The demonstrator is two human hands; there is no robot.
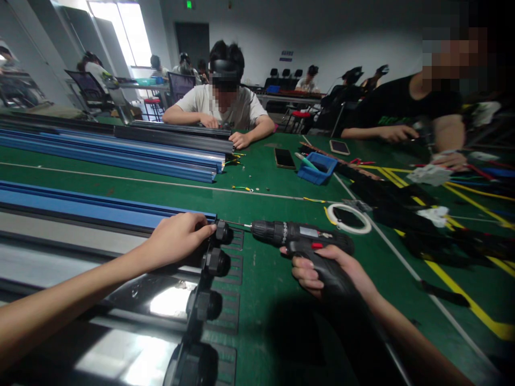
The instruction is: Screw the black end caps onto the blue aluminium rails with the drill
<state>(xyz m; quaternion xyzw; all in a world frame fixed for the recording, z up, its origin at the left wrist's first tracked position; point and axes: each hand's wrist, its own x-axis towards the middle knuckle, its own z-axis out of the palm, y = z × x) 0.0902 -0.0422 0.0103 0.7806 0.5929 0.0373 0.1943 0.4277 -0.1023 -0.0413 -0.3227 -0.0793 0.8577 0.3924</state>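
Observation:
My right hand (317, 268) is wrapped round the grip of a black power drill (301, 236). The drill lies level, its thin bit pointing left at the end of a blue metal profile (92, 206). My left hand (181, 233) rests over that profile's end, fingers bent together beside the uppermost black cable gland (222, 230); whether they pinch a small part is hidden. Below it, more black glands (217, 261) stick out of the ends of the neighbouring profiles. Flat black slotted plates (233, 308) lie beneath them on the green table (265, 289).
Blue and black profiles (161, 161) lie across the table's far side. A phone (284, 158), a blue bin (316, 167), a white cable coil (348, 218) and black-yellow cables sit beyond the drill. Two people work across the table.

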